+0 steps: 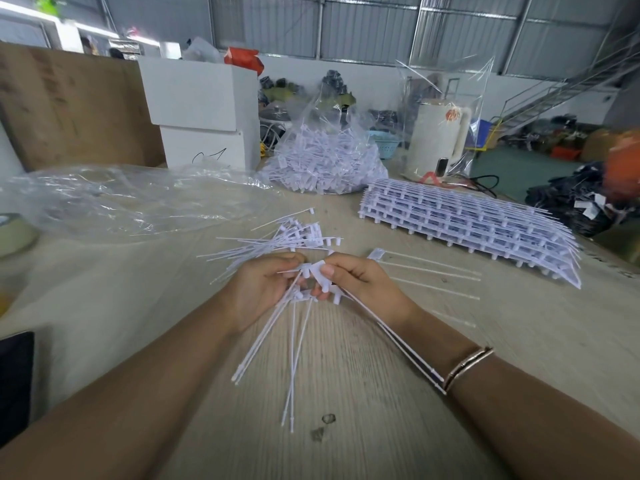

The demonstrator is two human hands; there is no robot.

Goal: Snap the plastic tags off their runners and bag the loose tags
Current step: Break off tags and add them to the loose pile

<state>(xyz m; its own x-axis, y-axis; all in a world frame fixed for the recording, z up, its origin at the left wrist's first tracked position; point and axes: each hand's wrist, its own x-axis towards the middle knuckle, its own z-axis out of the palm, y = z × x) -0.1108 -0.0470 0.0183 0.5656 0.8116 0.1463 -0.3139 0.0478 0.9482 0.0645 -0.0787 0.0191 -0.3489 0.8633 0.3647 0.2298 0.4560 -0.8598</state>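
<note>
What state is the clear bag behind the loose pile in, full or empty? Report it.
Partly full. The clear bag holds a heap of white tags in its lower half; its open top stands slack and empty above.

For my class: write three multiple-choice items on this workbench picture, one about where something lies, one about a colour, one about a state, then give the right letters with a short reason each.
1. Where is the stack of unbroken tag runners?
A. On the table, far right of the hands
B. Inside the white box
C. Under the left forearm

2. What colour are the plastic tags?
A. Red
B. White
C. Black

3. What are the two hands doing?
A. Resting flat on the table
B. Both gripping one cluster of tags
C. Holding a roll of tape

Answers:
1 A: the stack of runners lies on the table, beyond and right of the right hand.
2 B: the loose tags and those in the filled bag are white.
3 B: the left hand and right hand pinch the tags between them.
</note>
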